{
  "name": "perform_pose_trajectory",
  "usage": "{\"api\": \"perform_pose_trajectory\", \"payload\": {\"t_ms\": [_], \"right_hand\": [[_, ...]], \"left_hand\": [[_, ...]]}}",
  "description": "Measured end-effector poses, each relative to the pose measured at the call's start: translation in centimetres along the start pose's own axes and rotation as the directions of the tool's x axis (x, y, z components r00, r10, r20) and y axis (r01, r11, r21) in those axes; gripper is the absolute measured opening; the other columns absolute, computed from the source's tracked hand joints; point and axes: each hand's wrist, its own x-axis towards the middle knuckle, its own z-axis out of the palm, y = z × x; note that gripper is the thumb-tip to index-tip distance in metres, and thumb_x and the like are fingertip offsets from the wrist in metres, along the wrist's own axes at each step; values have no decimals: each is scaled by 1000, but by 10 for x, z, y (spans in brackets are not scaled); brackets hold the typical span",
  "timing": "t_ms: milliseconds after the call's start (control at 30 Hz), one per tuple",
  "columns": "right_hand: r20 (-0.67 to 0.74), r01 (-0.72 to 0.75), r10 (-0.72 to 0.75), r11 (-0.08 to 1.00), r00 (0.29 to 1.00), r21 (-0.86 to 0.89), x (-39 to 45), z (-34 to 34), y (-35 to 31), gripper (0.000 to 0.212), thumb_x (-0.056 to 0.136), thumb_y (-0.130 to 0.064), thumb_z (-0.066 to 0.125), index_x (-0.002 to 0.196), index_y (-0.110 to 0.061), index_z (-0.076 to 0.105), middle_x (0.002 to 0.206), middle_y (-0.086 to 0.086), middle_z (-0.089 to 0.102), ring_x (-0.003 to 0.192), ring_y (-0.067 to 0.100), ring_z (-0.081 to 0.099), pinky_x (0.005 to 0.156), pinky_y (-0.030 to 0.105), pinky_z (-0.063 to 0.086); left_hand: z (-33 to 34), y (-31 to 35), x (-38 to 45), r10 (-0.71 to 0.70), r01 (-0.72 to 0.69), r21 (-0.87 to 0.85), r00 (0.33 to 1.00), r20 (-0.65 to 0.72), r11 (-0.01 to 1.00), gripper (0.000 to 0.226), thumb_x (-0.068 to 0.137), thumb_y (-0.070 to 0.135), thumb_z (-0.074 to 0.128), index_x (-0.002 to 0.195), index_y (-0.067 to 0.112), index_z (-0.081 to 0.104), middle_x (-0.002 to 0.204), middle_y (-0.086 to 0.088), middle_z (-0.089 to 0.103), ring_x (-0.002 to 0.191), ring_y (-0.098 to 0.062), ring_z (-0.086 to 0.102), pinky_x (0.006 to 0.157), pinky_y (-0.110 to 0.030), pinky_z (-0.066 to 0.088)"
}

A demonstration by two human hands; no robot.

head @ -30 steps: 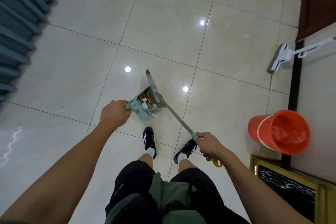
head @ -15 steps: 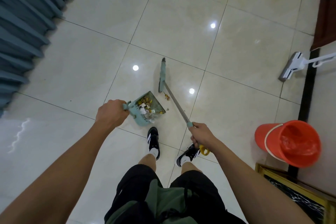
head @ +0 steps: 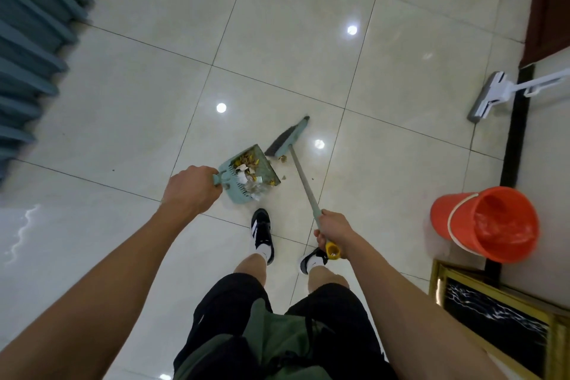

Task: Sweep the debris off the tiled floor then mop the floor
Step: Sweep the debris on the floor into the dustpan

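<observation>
Since half a second ago, we have swung the broom head out to the right of the pan's mouth, with bristles now turned toward it.

Around us, the glossy cream tiled floor (head: 308, 25) looks mostly swept. An orange plastic bucket (head: 487, 225) waits at the right, and the white flat mop (head: 489, 95) leans by the wall.

Our long teal broom (head: 288, 136) is clenched at its handle by the right hand (head: 334, 231). The teal plastic dustpan (head: 249, 174), already holding leaves and paper, is gripped by the left hand (head: 192, 190).

Small brown debris crumbs (head: 282, 159) lie just beside the pan's lip, so we judge another short stroke is needed before mopping.
</observation>
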Motion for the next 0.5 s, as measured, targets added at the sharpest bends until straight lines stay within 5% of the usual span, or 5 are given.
{"api": "perform_pose_trajectory", "payload": {"t_ms": [267,500], "right_hand": [[10,-17,16,998,1000,56,-11,-34,55,49,105,-14,32,152,-26,35,77,12,50,50,13,40,42,22,37],[24,64,-66,995,998,83,-24,-76,85,39,105,-15,34,140,-22,49,79,12,50,52,13,40,48,23,36]], "left_hand": [[9,11,-21,-19,19,-1,999,-34,1000,17,94,35,57,99,27,71,71,2,62,66,-23,62,66,-34,56],[18,35,-54,2,5,107,998,-60,994,21,96,35,58,111,32,72,72,5,61,62,-17,58,57,-28,43]]}}
